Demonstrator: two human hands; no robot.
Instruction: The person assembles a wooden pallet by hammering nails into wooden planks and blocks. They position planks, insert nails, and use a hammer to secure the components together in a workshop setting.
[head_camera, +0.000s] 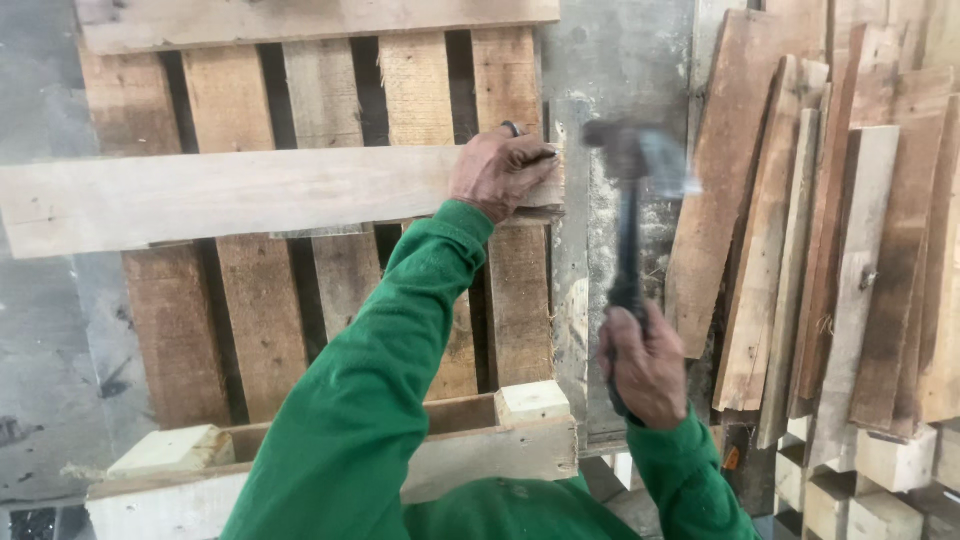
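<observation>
A wooden pallet stands upright in front of me. A pale loose plank lies across its slats. My left hand, in a green sleeve and with a ring on one finger, presses on the plank's right end. My right hand grips the black handle of a hammer. The hammer's metal head is blurred and sits just right of the plank's end, at about the height of my left hand.
Several worn boards lean in a stack at the right. Pale wooden blocks lie below them. A grey metal panel stands behind the pallet. Grey concrete floor shows at the left.
</observation>
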